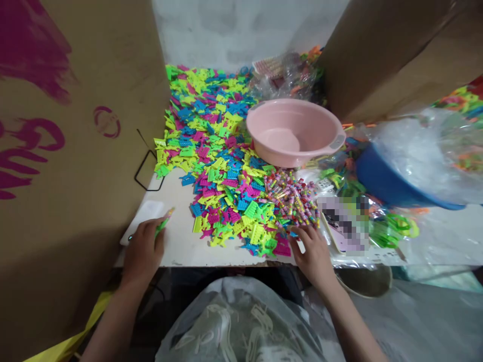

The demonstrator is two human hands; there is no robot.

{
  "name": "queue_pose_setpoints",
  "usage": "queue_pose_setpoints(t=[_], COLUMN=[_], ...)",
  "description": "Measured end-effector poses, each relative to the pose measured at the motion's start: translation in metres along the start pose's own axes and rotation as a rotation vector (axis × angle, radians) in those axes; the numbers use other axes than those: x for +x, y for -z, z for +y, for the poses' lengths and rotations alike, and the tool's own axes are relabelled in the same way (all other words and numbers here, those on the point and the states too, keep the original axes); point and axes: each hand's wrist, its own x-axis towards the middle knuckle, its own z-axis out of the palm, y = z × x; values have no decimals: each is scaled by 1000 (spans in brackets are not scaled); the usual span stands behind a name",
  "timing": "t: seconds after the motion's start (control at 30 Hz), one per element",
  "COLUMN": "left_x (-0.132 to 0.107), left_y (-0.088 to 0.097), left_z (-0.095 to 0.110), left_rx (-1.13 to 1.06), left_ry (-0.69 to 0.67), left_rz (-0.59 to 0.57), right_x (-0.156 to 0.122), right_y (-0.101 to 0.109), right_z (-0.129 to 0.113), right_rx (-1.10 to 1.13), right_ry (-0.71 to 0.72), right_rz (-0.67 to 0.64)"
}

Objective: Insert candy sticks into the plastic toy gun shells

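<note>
My left hand (143,254) is closed at the left end of the white table. Between its thumb and fingers sticks up a small green plastic piece (160,224) with a yellow-pink tip. At the front edge of the heap, my right hand (312,251) has its thumb and fingertips pinched together. A bit of blue and red shows at those fingertips, too small to name. Beside them lies a pile of small wrapped candy rolls (292,196) in pink and yellow. Left of the candy spreads a large heap of flat plastic toy pieces (226,201) in yellow, green, blue and magenta.
A pink oval basin (290,133) stands behind the candy. On the right are a blue basin (392,181) with clear plastic bags and a pale purple blurred-out rectangular item (345,226). Cardboard boxes (113,90) wall in both sides. A black wire loop (149,173) leans at the left.
</note>
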Motion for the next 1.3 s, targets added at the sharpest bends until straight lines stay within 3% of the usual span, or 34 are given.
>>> queue_pose_setpoints(t=[0.1, 0.2, 0.37, 0.5, 0.6, 0.87, 1.13, 1.3], left_x=[1, -5, -14, -13, -9, -7, -11, -9], left_y=[-12, -28, -42, -51, -60, -66, -69, -71], left_z=[-13, -7, 30, 69, 82, 65, 68, 64], left_rx=[252, 339, 198, 69, 21, -137, -177, -201], left_ry=[43, 91, -88, -266, -268, -205, -280, -291], left_rz=[-35, -102, -48, -239, -297, -186, -260, -268], right_x=[8, 17, 18, 15, 15, 15, 4, -3], right_y=[-6, -20, -36, -37, -36, -37, -52, -48], right_z=[-1, -9, -5, -3, -3, -5, -15, -23], right_rx=[-227, -292, -185, -163, -163, 297, 389, 453], right_ry=[-10, -28, -38, -78, -87, -70, -120, -146], right_rz=[-7, -42, 8, 10, -7, 142, 228, 226])
